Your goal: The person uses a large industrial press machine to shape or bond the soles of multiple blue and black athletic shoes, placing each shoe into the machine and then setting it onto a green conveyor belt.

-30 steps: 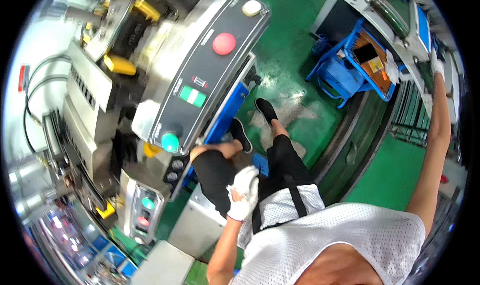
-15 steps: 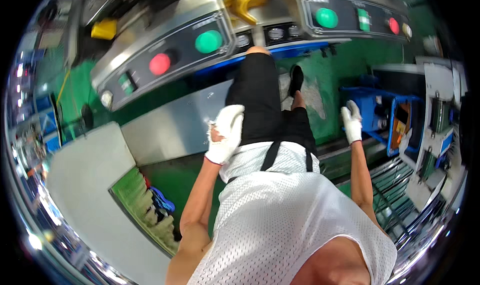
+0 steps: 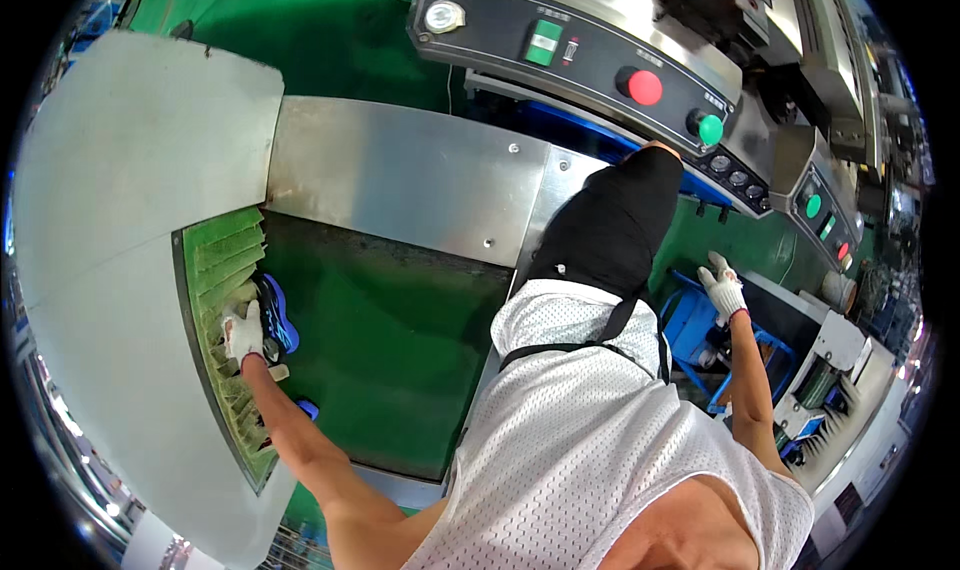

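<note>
My left hand (image 3: pixel 242 334), in a white knit glove, reaches to the green strip curtain (image 3: pixel 225 260) at the left opening of the pale housing. Its thumb stands apart from the fingers, part of which are lost against the strips. Right beside it is a black shoe with a blue sole (image 3: pixel 278 315); whether the glove touches it I cannot tell. A second blue-edged piece (image 3: pixel 308 408) shows lower down, partly behind my forearm. My right hand (image 3: pixel 722 288), also gloved, is held out with spread fingers above a blue frame (image 3: pixel 690 320), holding nothing.
A metal plate (image 3: pixel 400 175) borders the dark green surface (image 3: pixel 380 320) beside the curtain. Ahead, a control panel (image 3: pixel 580 50) carries red and green buttons, with another panel (image 3: pixel 825 215) farther right. A machine with rollers and bristles (image 3: pixel 825 400) stands at the right.
My body and view have turned left, toward the opening in the housing. The left hand has gone from beside my thigh out to the strips by the shoe. My right hand stays empty.
</note>
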`<state>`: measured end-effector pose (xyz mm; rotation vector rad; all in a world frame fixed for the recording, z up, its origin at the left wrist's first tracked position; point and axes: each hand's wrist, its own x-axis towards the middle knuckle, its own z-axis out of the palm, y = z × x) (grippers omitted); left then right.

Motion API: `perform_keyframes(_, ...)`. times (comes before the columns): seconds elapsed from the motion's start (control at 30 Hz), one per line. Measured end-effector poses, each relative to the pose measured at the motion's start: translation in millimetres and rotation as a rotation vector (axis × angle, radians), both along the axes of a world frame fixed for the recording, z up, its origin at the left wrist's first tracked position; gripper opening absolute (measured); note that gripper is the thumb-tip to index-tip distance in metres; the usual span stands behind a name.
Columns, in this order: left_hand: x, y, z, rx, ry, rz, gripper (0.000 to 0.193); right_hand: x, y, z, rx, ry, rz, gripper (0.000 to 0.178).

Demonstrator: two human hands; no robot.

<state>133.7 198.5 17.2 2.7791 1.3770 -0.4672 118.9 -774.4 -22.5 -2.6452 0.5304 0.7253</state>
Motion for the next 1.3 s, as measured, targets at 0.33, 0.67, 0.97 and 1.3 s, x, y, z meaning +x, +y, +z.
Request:
perform_keyframes(0.33,-5.1,-127.4,-8.2,-0.026,0.069,-0.277,0.067,90.8,108.1,91.6,0.091,-0.22,0.02,0.057)
perform_keyframes(0.67,112.5,-363.1,71.0,-1.386,-0.735,-0.321,0.052,160.6,281.1,136.4,1.148,-0.045,0.048,0.055)
perform_keyframes(0.97,358.3,-524.4,227.0,-1.152,-0.645,-1.313,0.062,149.9,246.7,136.4,2.168,-0.157,-0.717,0.041)
perform_keyframes(1.3,658.3,-642.7,134.2,-0.116,-0.65,-1.334,0.079,47.9,150.6,118.7,1.884,-0.538,-0.769,0.104)
